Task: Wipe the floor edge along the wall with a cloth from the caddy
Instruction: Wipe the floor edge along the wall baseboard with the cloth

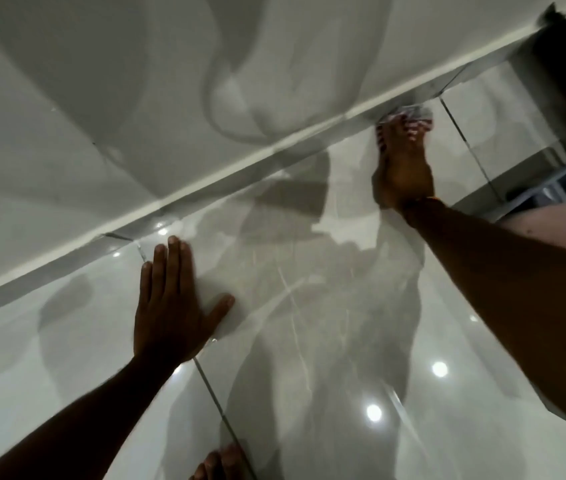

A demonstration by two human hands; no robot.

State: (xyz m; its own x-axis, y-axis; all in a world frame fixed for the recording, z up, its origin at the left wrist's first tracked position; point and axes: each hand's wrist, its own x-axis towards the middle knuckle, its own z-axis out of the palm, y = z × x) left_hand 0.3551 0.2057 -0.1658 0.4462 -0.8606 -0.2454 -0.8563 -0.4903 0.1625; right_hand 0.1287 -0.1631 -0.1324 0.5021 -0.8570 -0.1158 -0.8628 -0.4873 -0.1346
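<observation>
My right hand (401,168) reaches far forward and presses a pale striped cloth (413,114) against the floor edge (205,202), where the glossy tiles meet the white skirting of the wall (101,98). The cloth is blurred and mostly bunched under my fingers. My left hand (170,306) lies flat on the tiled floor, fingers spread, holding nothing, about a hand's length out from the wall.
Glossy grey tiles (343,341) with dark grout lines cover the floor and reflect ceiling lights. A dark doorway or frame (558,64) stands at the far right end of the wall. A pale metal rack (565,178) sits at right. My toes (219,462) show at the bottom.
</observation>
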